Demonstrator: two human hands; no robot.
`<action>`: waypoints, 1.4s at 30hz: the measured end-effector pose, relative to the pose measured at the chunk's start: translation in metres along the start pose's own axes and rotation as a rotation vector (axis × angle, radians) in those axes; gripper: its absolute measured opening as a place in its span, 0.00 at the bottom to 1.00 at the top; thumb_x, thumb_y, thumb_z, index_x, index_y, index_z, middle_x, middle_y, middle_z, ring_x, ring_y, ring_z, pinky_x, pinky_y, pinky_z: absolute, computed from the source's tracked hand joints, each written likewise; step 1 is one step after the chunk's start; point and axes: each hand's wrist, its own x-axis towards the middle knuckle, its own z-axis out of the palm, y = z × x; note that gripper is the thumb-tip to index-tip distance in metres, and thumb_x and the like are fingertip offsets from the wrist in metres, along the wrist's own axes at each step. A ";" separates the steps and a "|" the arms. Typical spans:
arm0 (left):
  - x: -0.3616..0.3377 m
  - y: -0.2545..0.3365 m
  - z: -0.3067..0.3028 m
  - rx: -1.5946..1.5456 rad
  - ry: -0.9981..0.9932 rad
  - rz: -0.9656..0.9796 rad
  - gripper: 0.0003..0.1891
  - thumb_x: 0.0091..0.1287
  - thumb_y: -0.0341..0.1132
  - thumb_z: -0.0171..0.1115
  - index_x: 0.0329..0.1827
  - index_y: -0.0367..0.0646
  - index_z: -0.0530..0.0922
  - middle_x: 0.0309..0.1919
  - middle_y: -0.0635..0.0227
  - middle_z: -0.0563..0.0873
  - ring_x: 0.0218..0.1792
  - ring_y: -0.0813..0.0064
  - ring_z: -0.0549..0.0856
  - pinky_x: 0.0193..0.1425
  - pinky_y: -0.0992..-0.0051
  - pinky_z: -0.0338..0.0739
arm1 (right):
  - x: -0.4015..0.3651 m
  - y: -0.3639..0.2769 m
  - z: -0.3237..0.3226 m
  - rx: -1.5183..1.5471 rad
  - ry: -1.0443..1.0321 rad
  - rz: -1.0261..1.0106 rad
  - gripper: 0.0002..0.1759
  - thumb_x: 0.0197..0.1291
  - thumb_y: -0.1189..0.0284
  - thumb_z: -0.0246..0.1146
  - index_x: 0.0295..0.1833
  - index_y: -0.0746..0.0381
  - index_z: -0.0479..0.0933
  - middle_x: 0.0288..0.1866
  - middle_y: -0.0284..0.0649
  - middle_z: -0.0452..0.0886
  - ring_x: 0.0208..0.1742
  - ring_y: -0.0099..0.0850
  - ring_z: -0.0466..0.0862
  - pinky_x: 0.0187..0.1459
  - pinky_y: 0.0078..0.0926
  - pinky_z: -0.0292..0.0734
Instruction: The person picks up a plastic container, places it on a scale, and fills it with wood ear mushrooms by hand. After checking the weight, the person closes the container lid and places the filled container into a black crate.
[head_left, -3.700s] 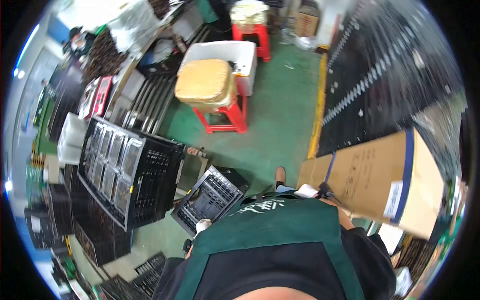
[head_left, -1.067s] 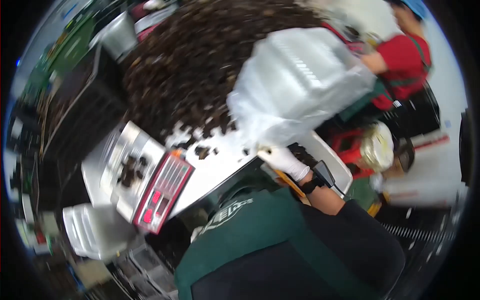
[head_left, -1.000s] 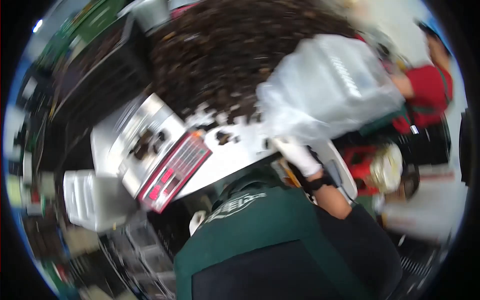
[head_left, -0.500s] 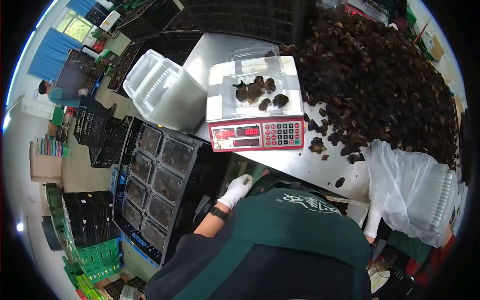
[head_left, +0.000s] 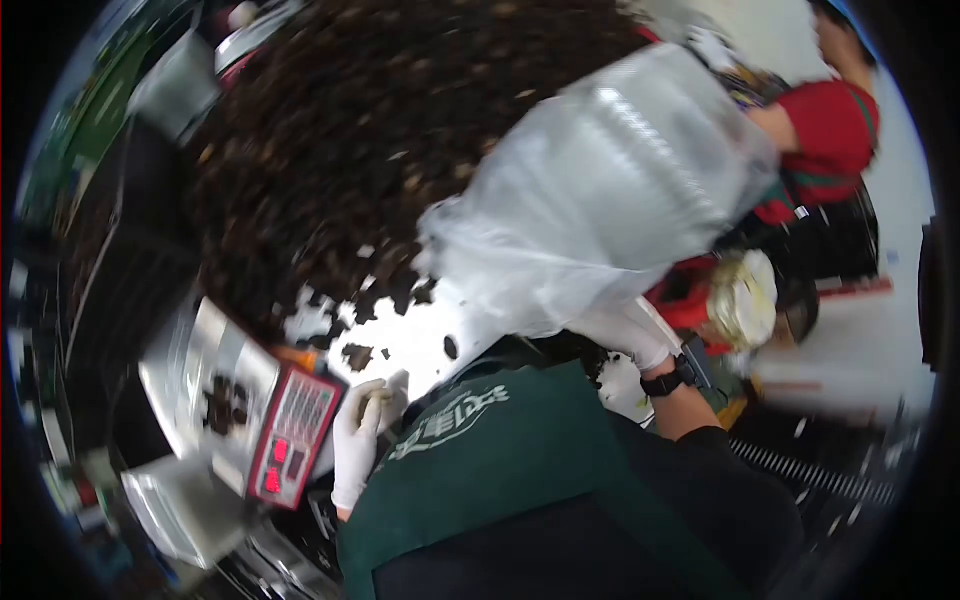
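My left hand (head_left: 358,440), in a white glove, is near the table edge just right of the scale (head_left: 292,435). Its fingers are loosely bent and apart, with nothing visible in them. On the right, my gloved right hand (head_left: 630,335) grips the lower side of a clear plastic bag (head_left: 540,250), its fingertips hidden by the film. Inside the bag is a stack of clear plastic trays (head_left: 650,150). Dark dried pieces, like wood-ear mushrooms, form a large pile (head_left: 350,130) behind, and a few lie on the scale's pan (head_left: 180,385).
A stack of clear containers (head_left: 185,510) stands beside the scale at lower left. A dark crate (head_left: 125,240) borders the pile on the left. At the upper right, a person in a red sleeve (head_left: 825,140) is close behind the bag. Loose pieces dot the metal table (head_left: 410,340).
The view has swung right, bringing the bag of trays to the centre and the scale to lower left. My right hand now shows at the bag. The picture is blurred by motion.
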 end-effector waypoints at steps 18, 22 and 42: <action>0.152 0.132 0.172 0.135 -0.437 0.723 0.51 0.63 0.26 0.66 0.87 0.47 0.44 0.85 0.61 0.50 0.84 0.59 0.52 0.83 0.51 0.49 | 0.064 0.093 -0.121 1.185 1.167 -0.194 0.32 0.80 0.52 0.50 0.77 0.63 0.67 0.72 0.37 0.74 0.71 0.29 0.72 0.71 0.28 0.66; 0.171 0.084 0.190 0.163 -0.366 0.671 0.56 0.62 0.27 0.73 0.87 0.45 0.43 0.85 0.59 0.50 0.83 0.61 0.54 0.83 0.55 0.51 | 0.072 0.121 -0.106 1.325 1.141 -0.095 0.29 0.80 0.53 0.53 0.71 0.66 0.73 0.64 0.36 0.80 0.62 0.28 0.78 0.66 0.27 0.71; 0.101 0.020 0.118 0.186 -0.319 0.524 0.28 0.67 0.31 0.65 0.71 0.43 0.73 0.67 0.51 0.79 0.68 0.53 0.78 0.72 0.61 0.73 | 0.004 0.263 -0.007 0.229 0.351 0.486 0.17 0.72 0.66 0.57 0.56 0.64 0.84 0.46 0.39 0.88 0.46 0.29 0.86 0.54 0.27 0.79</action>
